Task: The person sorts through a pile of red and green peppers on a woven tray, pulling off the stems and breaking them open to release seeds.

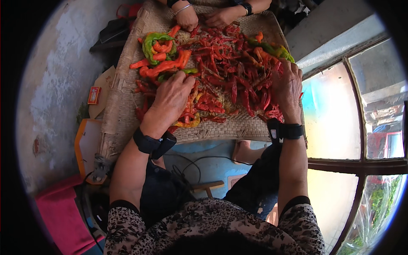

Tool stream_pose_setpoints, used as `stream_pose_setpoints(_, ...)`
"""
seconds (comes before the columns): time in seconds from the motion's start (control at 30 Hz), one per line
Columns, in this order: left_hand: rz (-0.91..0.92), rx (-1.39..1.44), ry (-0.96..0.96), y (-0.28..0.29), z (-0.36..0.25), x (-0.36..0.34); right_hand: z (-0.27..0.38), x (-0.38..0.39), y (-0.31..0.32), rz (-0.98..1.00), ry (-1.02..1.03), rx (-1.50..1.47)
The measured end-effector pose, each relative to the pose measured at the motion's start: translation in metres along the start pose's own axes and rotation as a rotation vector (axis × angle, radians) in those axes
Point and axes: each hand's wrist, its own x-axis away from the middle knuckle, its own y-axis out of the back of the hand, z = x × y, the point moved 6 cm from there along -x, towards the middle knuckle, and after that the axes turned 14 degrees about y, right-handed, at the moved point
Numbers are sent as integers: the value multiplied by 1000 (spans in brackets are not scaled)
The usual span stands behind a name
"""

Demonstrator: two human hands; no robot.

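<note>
Peppers [233,87] between, perhaps beneath, both hands [171,97] [287,87]

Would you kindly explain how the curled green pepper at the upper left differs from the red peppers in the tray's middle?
The curled green pepper is thicker, while the red peppers are slender. The curled green pepper bends round sharply; many red peppers lie nearly straight. Both lie in the woven tray.

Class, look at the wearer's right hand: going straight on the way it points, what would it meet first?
Probably the yellow-green pepper just beyond the right hand; depth is unclear here, so the two may already be touching.
</note>
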Motion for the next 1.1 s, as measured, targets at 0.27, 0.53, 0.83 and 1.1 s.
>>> stream_pose_setpoints(0.27,65,72,-12,-6,-2,-1,75,29,-67,580,79,-289)
stream_pose_setpoints(0.53,150,119,27,-2,-3,3,85,28,-62,440,129,-456)
stream_pose_setpoints(0.83,116,147,-18,-8,-5,-1,22,-11,-8,-92,-63,-86)
stream_pose_setpoints(1.1,149,117,12,-11,-5,-2,96,28,-90,449,299,-138)
